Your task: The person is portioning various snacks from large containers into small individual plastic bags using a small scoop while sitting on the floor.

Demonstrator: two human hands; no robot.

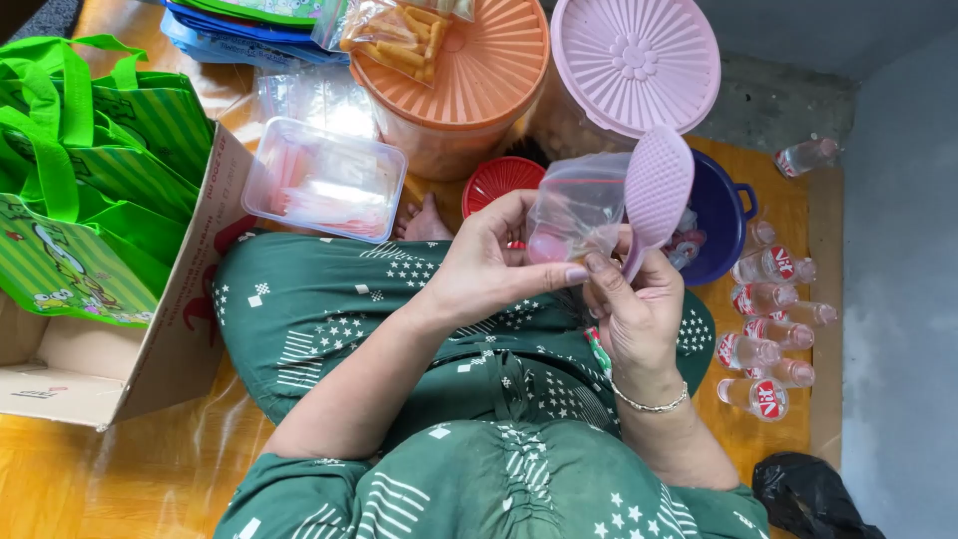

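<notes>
A small clear bag (577,212) is pinched open by the left hand (489,262) while a pink scoop (654,195) is gripped in the right hand (634,309), best kept level above the blue bowl (720,215) just beyond.

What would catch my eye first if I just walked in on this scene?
Probably the two hands mid-frame: the left hand pinches a small clear plastic bag, the right hand holds a pink paddle-shaped scoop against it. Behind stand an orange-lidded tub and a pink lid; bright green bags fill the box at left.
</notes>
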